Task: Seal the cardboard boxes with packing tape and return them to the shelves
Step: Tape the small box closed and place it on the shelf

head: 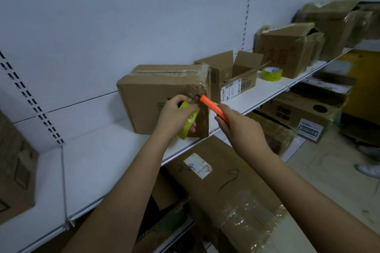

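- A closed cardboard box (162, 96) sits on the white shelf (98, 162), its top seam taped; its contents are hidden.
- The left hand (174, 116) grips a yellow tape roll (188, 122) against the box's near face.
- The right hand (240, 127) grips an orange cutter (212, 107), tip at the box's right edge.
- Further right, an open box (228, 74) carries a barcode label, its inside hidden.
- A second tape roll (271, 73) stands beside it.
- The far-right box (287, 49) bears unreadable red characters.
- Below the shelf, a long box (226, 181) bears a handwritten "9".
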Motion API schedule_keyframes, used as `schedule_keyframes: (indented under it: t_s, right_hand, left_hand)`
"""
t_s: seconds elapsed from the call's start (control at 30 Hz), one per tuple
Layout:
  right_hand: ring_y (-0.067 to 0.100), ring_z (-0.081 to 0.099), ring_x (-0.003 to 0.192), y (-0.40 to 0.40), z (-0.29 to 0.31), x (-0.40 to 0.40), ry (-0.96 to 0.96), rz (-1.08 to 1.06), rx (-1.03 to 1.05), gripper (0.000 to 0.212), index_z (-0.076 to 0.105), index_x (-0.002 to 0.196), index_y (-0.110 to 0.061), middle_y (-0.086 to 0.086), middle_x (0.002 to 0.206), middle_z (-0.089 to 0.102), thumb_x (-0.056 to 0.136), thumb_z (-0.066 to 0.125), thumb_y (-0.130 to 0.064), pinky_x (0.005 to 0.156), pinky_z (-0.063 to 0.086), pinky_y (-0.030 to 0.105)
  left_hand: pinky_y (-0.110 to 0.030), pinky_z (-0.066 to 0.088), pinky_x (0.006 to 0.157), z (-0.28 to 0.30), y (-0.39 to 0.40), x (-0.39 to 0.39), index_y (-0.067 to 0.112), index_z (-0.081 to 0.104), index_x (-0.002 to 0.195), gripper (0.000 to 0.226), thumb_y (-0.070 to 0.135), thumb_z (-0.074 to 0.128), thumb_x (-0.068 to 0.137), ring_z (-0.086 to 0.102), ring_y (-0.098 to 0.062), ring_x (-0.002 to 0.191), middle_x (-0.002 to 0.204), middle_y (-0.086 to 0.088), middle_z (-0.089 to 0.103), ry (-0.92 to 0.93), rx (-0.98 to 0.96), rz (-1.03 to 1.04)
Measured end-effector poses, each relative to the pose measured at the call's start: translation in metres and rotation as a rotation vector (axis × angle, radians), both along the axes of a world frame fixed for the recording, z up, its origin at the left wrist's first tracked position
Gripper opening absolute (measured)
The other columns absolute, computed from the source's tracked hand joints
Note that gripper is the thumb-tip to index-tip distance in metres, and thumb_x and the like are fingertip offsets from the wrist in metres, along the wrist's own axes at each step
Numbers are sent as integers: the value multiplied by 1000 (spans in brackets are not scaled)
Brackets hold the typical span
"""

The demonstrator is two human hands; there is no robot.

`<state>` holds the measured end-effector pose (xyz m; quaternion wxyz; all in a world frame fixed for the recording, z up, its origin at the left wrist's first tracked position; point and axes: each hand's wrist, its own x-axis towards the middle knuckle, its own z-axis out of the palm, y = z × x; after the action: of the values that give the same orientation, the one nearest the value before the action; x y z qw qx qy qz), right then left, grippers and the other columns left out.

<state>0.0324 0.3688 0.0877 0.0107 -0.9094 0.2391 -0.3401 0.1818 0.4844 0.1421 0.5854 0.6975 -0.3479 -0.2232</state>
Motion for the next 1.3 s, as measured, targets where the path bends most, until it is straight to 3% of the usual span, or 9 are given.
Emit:
schedule_keyframes:
  t_s: [0.13, 0.4, 0.5, 0.67, 0.77, 0.93, 1.07, 1.2, 1.3]
  right_hand:
    - [21, 67, 78, -7, -28, -28, 123, -109, 131, 56, 44, 137, -28, 0, 100, 69, 94, 23, -58, 65, 57, 38]
    - [2, 50, 72, -49, 52, 42, -431, 63, 450, 27, 55, 117, -17, -7, 87, 52, 106, 40, -37, 60, 35, 21]
    - [9, 51, 64, -37, 57, 73, -512, 52, 722, 33, 51, 120, -15, -4, 79, 53, 108, 32, -40, 55, 40, 24]
    - [15, 66, 73, 52, 31, 69, -621, 236, 749, 24, 52, 98, -26, -2, 81, 64, 106, 36, -43, 63, 57, 38]
    - [8, 66, 68, 58, 35, 77, -726, 288, 793, 21, 53, 100, -23, -6, 84, 67, 106, 39, -36, 60, 53, 27]
    - [22, 53, 70, 18, 55, 119, -682, 244, 789, 23, 45, 109, -20, 7, 84, 52, 107, 33, -40, 58, 43, 38]
    - [16, 51, 73, 17, 58, 130, -538, 291, 762, 29, 45, 115, -13, 4, 87, 52, 108, 32, -39, 57, 39, 22]
    - [10, 50, 67, 35, 55, 125, -466, 315, 695, 25, 43, 108, -16, -2, 78, 49, 108, 32, -38, 53, 35, 22]
    - [8, 48, 64, 48, 54, 123, -450, 300, 707, 27, 44, 107, -14, -6, 75, 46, 108, 31, -38, 51, 30, 21]
  left_hand:
    - [-39, 56, 56, -11, 5, 9, 4, 64, 102, 13, 14, 65, 94, 60, -26, 48, 61, -16, 63, 22, 37, 53]
    - [-35, 55, 49, -4, 19, 12, 9, 64, 100, 7, 12, 65, 94, 62, -27, 50, 69, -17, 65, -34, -31, 175]
    - [-35, 54, 48, 5, 27, 12, 11, 62, 99, 5, 13, 65, 95, 62, -28, 50, 65, -13, 65, -47, -85, 247]
    - [-42, 58, 55, 15, 61, -1, 19, 61, 94, 8, 14, 66, 91, 66, -29, 50, 62, -5, 69, -105, -177, 549]
    - [-43, 59, 61, 17, 91, -14, 20, 59, 96, 7, 16, 63, 91, 68, -24, 50, 61, 0, 70, -121, -241, 764]
    - [-44, 59, 71, 17, 118, -33, 29, 52, 97, 9, 21, 57, 97, 73, -13, 65, 71, 6, 74, -220, -313, 910]
    - [-37, 58, 66, 6, 106, -54, 35, 49, 105, 11, 42, 53, 97, 69, -6, 79, 90, 11, 71, -409, -248, 999]
    - [-15, 38, 48, -2, 88, -67, 28, 49, 113, 18, 39, 54, 100, 48, 6, 61, 80, 27, 44, -614, -110, 1099]
    - [-19, 41, 44, -7, 80, -69, 18, 50, 118, 23, 32, 55, 101, 39, 9, 52, 77, 31, 32, -582, -77, 1135]
